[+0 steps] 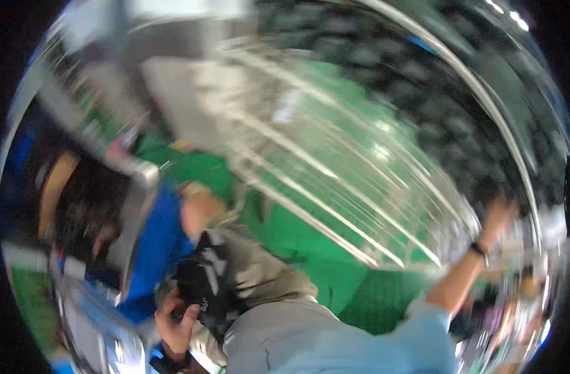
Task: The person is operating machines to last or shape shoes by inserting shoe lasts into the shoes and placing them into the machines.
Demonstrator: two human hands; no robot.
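This looks like a factory workshop, shown by the green floor (322,274) and white barred metal rack (285,149) left of the right hand (499,219), and the many blurred dark pieces (416,78) massed beyond that hand.

"Which colours are being shown by the item (194,277)?"
"Black is being shown, broken by white marks."
"And elsewhere?"
"Pale blue is being displayed by the shirt (384,343), khaki by the trousers (266,271), green by the floor (322,268), off-white by the rack (297,154)."

No legible text — small white marking (204,304) on black item (196,278) (too small, blurred to read).
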